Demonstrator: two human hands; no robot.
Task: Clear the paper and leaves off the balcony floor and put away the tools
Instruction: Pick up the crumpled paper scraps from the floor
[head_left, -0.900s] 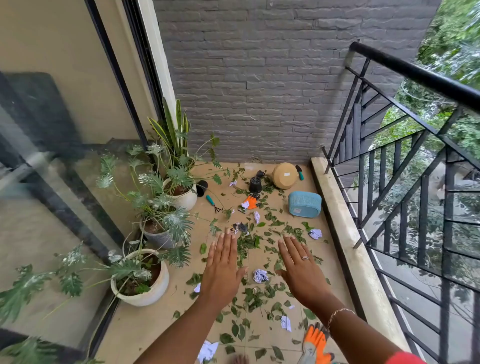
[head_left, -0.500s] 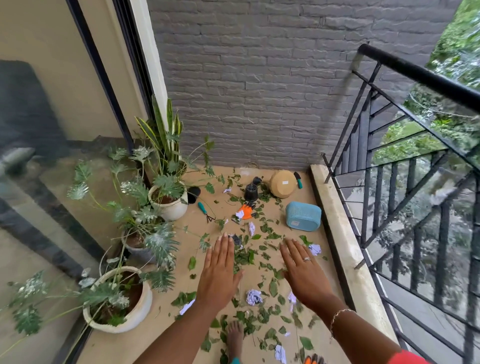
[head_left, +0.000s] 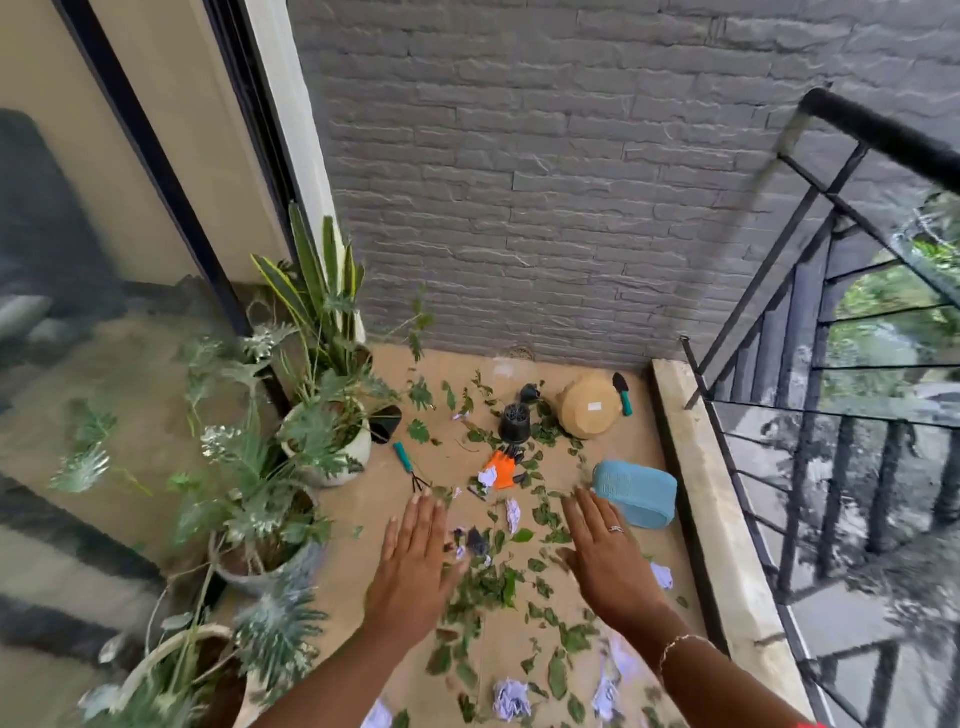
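Green leaves (head_left: 485, 587) and crumpled white paper scraps (head_left: 511, 699) lie scattered over the tan balcony floor (head_left: 363, 519). My left hand (head_left: 413, 566) and my right hand (head_left: 608, 561) are held out flat above the litter, palms down, fingers apart, holding nothing. A teal-handled hand rake (head_left: 408, 465) lies by the pots. A teal-handled trowel (head_left: 622, 392) lies behind a tan pot (head_left: 587, 405) tipped on its side. An orange glove (head_left: 501, 467) and a small black pot (head_left: 514, 421) sit mid-floor.
A light blue pouch (head_left: 636, 493) lies by the stone kerb (head_left: 701, 493) under the black railing (head_left: 831, 364) on the right. Three potted plants (head_left: 322, 415) line the glass door on the left. A grey brick wall (head_left: 519, 208) closes the far end.
The view has moved forward and tilted up, so the far tools look nearer. Both hands stay spread above the leaves, now further along the floor.
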